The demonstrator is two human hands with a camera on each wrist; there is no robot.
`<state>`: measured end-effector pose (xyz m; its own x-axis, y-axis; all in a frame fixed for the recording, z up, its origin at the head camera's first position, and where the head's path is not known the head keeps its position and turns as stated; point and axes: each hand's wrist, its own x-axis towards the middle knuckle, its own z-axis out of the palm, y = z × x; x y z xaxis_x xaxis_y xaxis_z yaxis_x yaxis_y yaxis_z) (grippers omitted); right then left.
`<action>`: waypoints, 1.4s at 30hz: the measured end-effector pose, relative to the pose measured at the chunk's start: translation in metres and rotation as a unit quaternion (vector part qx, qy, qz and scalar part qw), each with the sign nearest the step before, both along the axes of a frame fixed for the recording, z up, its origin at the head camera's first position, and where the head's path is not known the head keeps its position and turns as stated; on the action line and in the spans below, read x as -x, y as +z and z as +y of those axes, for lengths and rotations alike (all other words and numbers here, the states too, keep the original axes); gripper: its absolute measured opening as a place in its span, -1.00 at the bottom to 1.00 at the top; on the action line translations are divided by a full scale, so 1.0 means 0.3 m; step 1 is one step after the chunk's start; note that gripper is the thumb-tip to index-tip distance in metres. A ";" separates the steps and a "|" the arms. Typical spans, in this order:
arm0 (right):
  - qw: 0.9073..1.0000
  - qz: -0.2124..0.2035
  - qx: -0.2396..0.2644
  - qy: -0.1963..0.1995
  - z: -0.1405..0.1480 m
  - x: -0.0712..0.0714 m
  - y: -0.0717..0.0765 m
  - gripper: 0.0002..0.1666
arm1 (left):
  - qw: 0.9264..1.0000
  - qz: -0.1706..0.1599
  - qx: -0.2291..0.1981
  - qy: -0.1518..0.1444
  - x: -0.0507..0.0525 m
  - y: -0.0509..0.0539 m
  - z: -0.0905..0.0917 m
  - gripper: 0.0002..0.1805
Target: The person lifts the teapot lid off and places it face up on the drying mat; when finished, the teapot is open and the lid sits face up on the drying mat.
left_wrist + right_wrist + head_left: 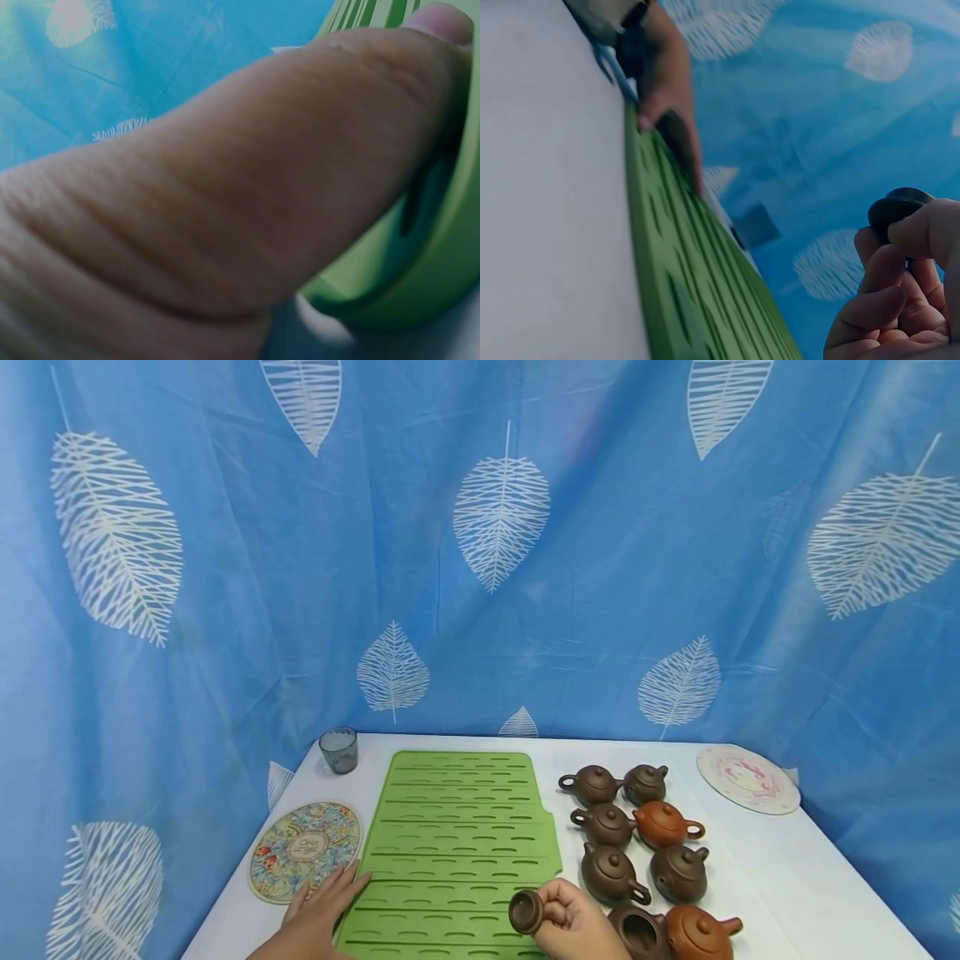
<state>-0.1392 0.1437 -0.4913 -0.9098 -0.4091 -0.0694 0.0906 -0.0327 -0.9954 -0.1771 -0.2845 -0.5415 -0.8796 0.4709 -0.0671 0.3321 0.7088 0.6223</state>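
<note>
My right hand (577, 922) (907, 300) pinches a small round dark brown lid (527, 912) (895, 211) between thumb and fingers, above the near right part of the green slotted mat (457, 847) (454, 277) (705, 277). The lid's hollow side shows in the head view. Just right of this hand stands a dark brown teapot (624, 917) with its top uncovered. With fingers extended, my left hand (318, 914) (225, 187) (676, 82) lies at the mat's left edge, by a round patterned mat (330, 827).
Several lidded teapots, dark brown (678, 875) and reddish-brown (663, 825), stand in two columns right of the green mat. A grey glass (340, 752) is at the back left, a pale round mat (750, 781) at the back right. Behind the white table (810, 885) hangs a blue curtain (600, 568).
</note>
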 end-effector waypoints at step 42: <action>0.997 -0.045 -0.013 0.058 -0.568 0.099 -0.095 -0.88 | 1.000 0.010 0.000 0.017 -0.008 0.000 0.004 0.22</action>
<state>-0.1688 -0.0266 -0.5197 -0.8460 -0.5085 -0.1602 0.1803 0.0098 -0.9836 -0.1746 -0.2832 -0.5416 -0.8965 0.4404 -0.0490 0.3202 0.7203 0.6153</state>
